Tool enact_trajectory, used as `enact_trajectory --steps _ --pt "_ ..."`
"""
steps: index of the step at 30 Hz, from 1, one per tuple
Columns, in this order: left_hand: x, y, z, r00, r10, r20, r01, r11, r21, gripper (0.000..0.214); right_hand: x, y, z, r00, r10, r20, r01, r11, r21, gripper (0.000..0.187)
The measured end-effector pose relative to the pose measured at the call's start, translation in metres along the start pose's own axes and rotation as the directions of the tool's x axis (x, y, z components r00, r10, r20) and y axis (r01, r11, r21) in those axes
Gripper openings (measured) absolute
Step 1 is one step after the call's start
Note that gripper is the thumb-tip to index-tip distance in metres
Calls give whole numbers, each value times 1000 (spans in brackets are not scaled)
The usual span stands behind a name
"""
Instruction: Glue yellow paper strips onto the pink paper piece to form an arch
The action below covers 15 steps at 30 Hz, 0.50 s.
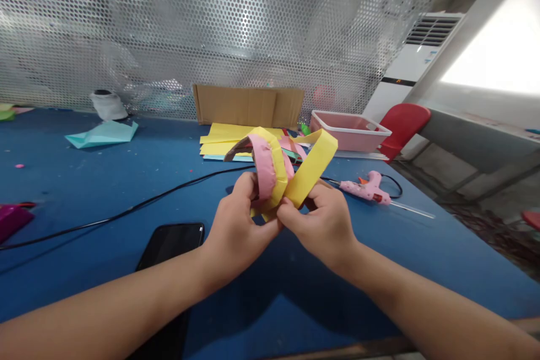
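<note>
Both hands meet above the middle of the blue table (pixel 126 180), holding a bundle of looped paper strips (pixel 278 166) in yellow and pink. My left hand (pixel 238 228) is closed round the lower left of the loops, thumb pressed at their base. My right hand (pixel 323 219) pinches the base of the wide yellow loop (pixel 314 166) from the right. The two thumbs nearly touch under the loops. A brown strip end (pixel 237 149) sticks out at the upper left of the bundle.
A pink hot glue gun (pixel 365 188) lies right of the hands, its black cord (pixel 126 211) crossing the table. A dark phone (pixel 171 244) rests under my left forearm. Behind: yellow paper sheets (pixel 223 138), cardboard (pixel 248 106), a pink tray (pixel 350 129), light-blue folded paper (pixel 103 134), perforated metal screen (pixel 211 28).
</note>
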<state>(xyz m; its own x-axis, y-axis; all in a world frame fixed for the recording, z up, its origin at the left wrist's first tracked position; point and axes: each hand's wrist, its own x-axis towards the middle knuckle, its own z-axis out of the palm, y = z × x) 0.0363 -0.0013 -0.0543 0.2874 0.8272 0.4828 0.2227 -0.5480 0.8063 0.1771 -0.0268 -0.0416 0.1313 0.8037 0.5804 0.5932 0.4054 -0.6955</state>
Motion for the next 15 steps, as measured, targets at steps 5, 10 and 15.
enact_trajectory --steps 5,10,15 --pt "1 -3 0 1000 -20 -11 19 1000 -21 34 2 -2 -1 1000 -5 21 5 1000 -23 13" --pt "2 1 -3 997 71 -44 -69 996 55 24 2 -4 -2 995 63 83 -67 997 46 16" --pt "2 7 -5 989 135 -60 -125 980 154 20 3 -6 -5 986 46 160 -60 994 88 16"
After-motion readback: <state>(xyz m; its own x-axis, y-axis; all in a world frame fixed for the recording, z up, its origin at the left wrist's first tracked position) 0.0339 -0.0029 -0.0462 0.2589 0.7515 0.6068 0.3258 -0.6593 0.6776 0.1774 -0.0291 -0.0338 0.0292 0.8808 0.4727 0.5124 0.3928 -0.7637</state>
